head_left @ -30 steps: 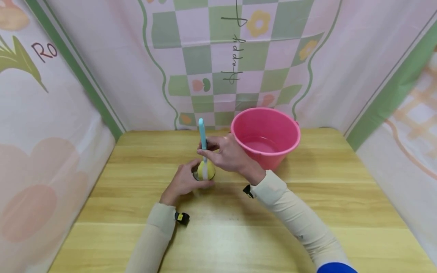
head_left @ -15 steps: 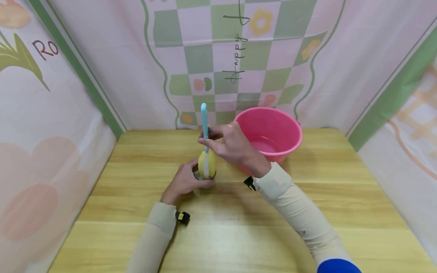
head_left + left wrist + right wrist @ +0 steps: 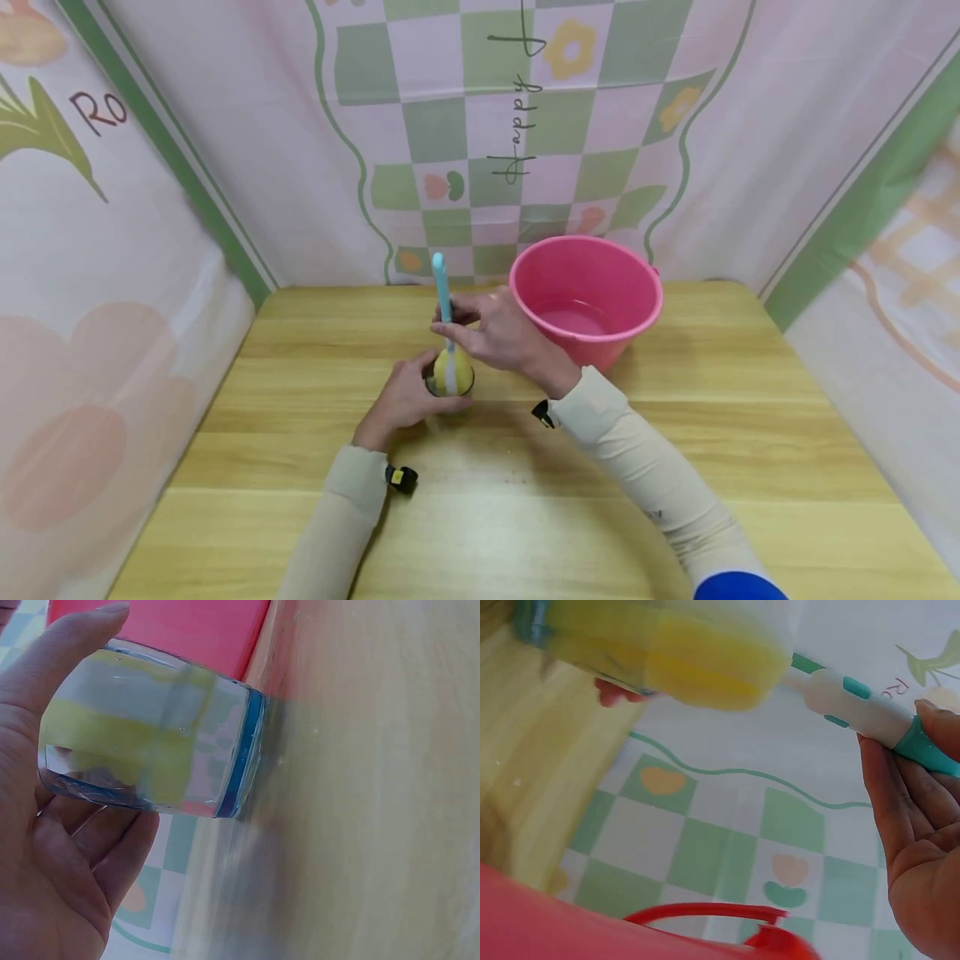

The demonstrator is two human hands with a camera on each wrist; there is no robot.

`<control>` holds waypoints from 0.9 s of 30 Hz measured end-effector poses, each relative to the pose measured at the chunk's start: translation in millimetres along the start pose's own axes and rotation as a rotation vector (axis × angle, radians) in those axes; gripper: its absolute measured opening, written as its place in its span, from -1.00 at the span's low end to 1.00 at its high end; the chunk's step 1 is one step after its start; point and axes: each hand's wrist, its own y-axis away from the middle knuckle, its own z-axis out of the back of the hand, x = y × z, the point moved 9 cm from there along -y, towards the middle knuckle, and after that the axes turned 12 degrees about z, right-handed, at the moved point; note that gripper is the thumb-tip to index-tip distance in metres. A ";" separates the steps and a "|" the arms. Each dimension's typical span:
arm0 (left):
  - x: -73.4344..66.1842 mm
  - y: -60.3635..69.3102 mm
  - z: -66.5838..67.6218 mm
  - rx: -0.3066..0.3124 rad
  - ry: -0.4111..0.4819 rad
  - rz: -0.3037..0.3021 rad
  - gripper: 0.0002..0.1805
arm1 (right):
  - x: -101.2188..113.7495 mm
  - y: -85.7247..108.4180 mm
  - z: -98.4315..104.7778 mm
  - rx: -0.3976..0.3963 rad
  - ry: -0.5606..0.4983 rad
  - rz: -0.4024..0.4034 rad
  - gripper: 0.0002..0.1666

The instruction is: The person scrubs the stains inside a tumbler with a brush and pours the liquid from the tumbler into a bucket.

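Observation:
My left hand (image 3: pixel 405 396) holds a clear glass (image 3: pixel 225 742) on the wooden table, thumb and fingers curled round its sides. The left wrist view shows a blue band at its base and water drops on its wall. Inside the glass is the yellow and white sponge head of a bottle brush (image 3: pixel 450 372), which also fills part of the glass in the left wrist view. Above it, my right hand (image 3: pixel 501 331) pinches the brush's teal and white handle (image 3: pixel 877 712) between thumb and fingers. The handle stands nearly upright. Part of the sponge shows above the rim.
A pink bucket (image 3: pixel 581 354) stands close behind and right of my right hand. Its red handle (image 3: pixel 712 909) shows in the right wrist view. Patterned cloth (image 3: pixel 435 133) hangs along the back and sides of the wooden table (image 3: pixel 637 467).
My right hand first raises the brush, drawing the sponge partly up, then lowers it back into the glass. The left hand and the glass stay in place.

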 end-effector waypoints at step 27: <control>1.6 -1.1 -0.8 0.001 0.022 0.014 -0.29 | 13.1 -9.8 8.4 -0.030 0.016 0.059 -0.90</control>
